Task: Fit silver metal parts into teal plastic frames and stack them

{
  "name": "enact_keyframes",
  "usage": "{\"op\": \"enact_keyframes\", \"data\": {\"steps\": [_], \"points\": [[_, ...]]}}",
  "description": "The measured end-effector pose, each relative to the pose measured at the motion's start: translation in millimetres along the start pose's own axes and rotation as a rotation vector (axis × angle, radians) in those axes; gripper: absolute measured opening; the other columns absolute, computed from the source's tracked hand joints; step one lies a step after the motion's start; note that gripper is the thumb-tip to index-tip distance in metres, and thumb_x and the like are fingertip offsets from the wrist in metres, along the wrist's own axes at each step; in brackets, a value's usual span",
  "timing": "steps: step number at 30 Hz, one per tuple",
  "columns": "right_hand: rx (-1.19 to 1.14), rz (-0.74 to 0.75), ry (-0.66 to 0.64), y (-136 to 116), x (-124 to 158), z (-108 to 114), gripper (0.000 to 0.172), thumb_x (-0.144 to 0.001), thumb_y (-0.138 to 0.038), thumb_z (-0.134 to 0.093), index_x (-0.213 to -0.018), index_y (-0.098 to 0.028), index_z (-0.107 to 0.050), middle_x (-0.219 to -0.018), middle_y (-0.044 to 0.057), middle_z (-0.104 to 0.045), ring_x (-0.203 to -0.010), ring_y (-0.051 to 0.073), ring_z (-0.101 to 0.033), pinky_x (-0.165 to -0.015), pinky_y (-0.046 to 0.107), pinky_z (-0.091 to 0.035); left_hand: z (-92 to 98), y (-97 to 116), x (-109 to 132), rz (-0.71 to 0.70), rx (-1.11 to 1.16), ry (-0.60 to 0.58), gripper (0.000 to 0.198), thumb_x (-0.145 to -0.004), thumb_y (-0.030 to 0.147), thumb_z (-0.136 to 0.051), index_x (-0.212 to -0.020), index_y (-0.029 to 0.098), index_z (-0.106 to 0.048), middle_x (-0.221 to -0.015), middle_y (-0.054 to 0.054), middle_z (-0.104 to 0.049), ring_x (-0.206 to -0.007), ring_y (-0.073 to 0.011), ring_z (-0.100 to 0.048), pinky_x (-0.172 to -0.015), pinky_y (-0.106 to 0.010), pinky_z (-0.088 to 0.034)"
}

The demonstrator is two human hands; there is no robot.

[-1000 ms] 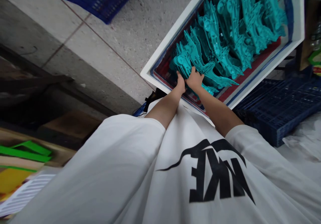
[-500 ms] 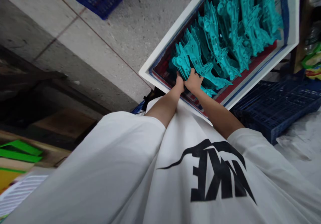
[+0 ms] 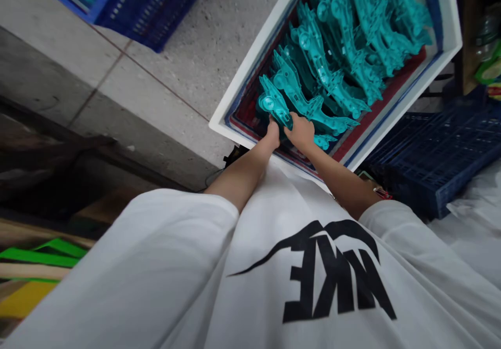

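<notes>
Translucent teal plastic moulded parts (image 3: 324,62) stand in leaning rows inside a white-rimmed crate (image 3: 235,91) with a red and blue inner lining. At the near end of the rows, both hands are on the nearest teal moulded part (image 3: 274,103). My left hand (image 3: 273,134) is closed at its lower left side, thumb up, most fingers hidden. My right hand (image 3: 300,131) curls its fingers round the lower right end of that part. The two hands are close together, just inside the crate's near edge.
A blue slatted crate (image 3: 156,12) with teal pieces inside stands on the tiled floor at upper left. Dark blue crates (image 3: 430,166) sit at the right beside white plastic sheeting (image 3: 469,234). Green and yellow items (image 3: 43,255) lie at lower left.
The view has shifted, so the crate sits a little further left and more of the blue crate shows. The nearest teal part has tilted between my hands, which stay at the same end.
</notes>
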State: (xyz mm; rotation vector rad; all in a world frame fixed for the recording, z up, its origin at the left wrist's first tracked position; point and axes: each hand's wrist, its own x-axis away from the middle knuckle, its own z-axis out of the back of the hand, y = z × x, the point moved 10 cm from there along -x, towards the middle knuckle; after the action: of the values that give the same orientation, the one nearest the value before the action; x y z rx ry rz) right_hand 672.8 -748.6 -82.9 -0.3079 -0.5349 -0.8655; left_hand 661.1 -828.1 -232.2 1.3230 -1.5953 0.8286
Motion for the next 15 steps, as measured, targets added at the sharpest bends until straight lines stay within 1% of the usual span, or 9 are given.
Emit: {"op": "enact_keyframes", "data": {"steps": [2, 5, 7, 9, 10, 11, 12, 13, 15], "points": [[0.011, -0.013, 0.004, 3.8, 0.3, 1.7, 0.065, -0.121, -0.034, -0.064, -0.181, -0.010, -0.064, -0.158, 0.032, -0.083, -0.152, 0.052, -0.076, -0.125, 0.065, -0.060, 6.6, 5.7, 6.1, -0.010, -0.035, 0.038, 0.087, -0.127, 0.082, -0.034, -0.193, 0.030, -0.056, -0.172, -0.013, -0.082, -0.161, -0.0404, -0.078, -0.135, -0.057, -0.068], [0.005, -0.013, 0.005, 5.8, -3.4, -1.6, 0.067, -0.124, -0.038, -0.066, -0.184, -0.008, -0.063, -0.158, 0.033, -0.084, -0.150, 0.052, -0.077, -0.122, 0.063, -0.063, 17.1, 17.8, 17.5, -0.070, -0.070, 0.068, 0.086, -0.125, 0.088, -0.036, -0.190, 0.037, -0.058, -0.180, -0.011, -0.077, -0.167, -0.0406, -0.074, -0.133, -0.059, -0.069], [-0.021, 0.035, 0.019, 3.2, -3.2, -5.2, 0.070, -0.124, -0.038, -0.066, -0.186, -0.006, -0.061, -0.166, 0.034, -0.080, -0.156, 0.052, -0.073, -0.125, 0.064, -0.062, 24.1, 26.3, 26.0, -0.117, -0.127, 0.076, 0.082, -0.123, 0.091, -0.045, -0.183, 0.039, -0.064, -0.184, -0.010, -0.074, -0.171, -0.0407, -0.070, -0.134, -0.059, -0.068], [-0.059, 0.112, 0.049, 0.9, 3.8, -8.9, 0.074, -0.123, -0.038, -0.068, -0.189, -0.006, -0.059, -0.179, 0.032, -0.072, -0.167, 0.052, -0.065, -0.132, 0.068, -0.058, 27.7, 35.4, 33.3, -0.164, -0.236, 0.060, 0.073, -0.122, 0.088, -0.056, -0.177, 0.041, -0.067, -0.186, -0.009, -0.072, -0.174, -0.0407, -0.067, -0.138, -0.061, -0.064], [-0.079, 0.148, 0.064, 1.9, 10.3, -11.5, 0.075, -0.122, -0.038, -0.069, -0.189, -0.008, -0.059, -0.186, 0.030, -0.067, -0.172, 0.052, -0.061, -0.136, 0.069, -0.055, 28.8, 41.4, 36.1, -0.195, -0.303, 0.055, 0.069, -0.122, 0.084, -0.063, -0.177, 0.042, -0.065, -0.188, -0.009, -0.070, -0.175, -0.0403, -0.066, -0.140, -0.063, -0.062], [-0.098, 0.169, 0.076, 5.7, 18.1, -15.1, 0.075, -0.120, -0.037, -0.071, -0.189, -0.010, -0.060, -0.191, 0.028, -0.062, -0.177, 0.051, -0.057, -0.140, 0.070, -0.052, 30.2, 49.2, 38.4, -0.236, -0.372, 0.063, 0.071, -0.120, 0.079, -0.073, -0.180, 0.043, -0.061, -0.190, -0.009, -0.067, -0.176, -0.0394, -0.065, -0.142, -0.064, -0.059], [-0.116, 0.166, 0.087, 13.3, 26.7, -19.6, 0.075, -0.119, -0.036, -0.072, -0.189, -0.011, -0.062, -0.196, 0.026, -0.057, -0.180, 0.050, -0.054, -0.143, 0.070, -0.050, 31.9, 58.8, 40.2, -0.286, -0.440, 0.086, 0.081, -0.117, 0.074, -0.083, -0.186, 0.044, -0.054, -0.194, -0.010, -0.063, -0.178, -0.0383, -0.063, -0.144, -0.064, -0.057], [-0.133, 0.135, 0.098, 25.3, 35.3, -24.9, 0.075, -0.117, -0.035, -0.073, -0.188, -0.012, -0.063, -0.198, 0.025, -0.054, -0.182, 0.049, -0.051, -0.145, 0.070, -0.048, 33.9, 69.8, 41.5, -0.341, -0.501, 0.123, 0.099, -0.112, 0.069, -0.093, -0.193, 0.042, -0.043, -0.197, -0.013, -0.058, -0.180, -0.0377, -0.061, -0.145, -0.062, -0.056], [-0.176, -0.007, 0.120, 61.0, 51.7, -37.6, 0.076, -0.115, -0.035, -0.072, -0.187, -0.011, -0.064, -0.199, 0.026, -0.052, -0.184, 0.049, -0.050, -0.147, 0.071, -0.046, 36.8, 92.3, 42.7, -0.438, -0.597, 0.208, 0.133, -0.103, 0.063, -0.105, -0.203, 0.033, -0.022, -0.201, -0.021, -0.049, -0.183, -0.0378, -0.056, -0.147, -0.056, -0.054]]}}
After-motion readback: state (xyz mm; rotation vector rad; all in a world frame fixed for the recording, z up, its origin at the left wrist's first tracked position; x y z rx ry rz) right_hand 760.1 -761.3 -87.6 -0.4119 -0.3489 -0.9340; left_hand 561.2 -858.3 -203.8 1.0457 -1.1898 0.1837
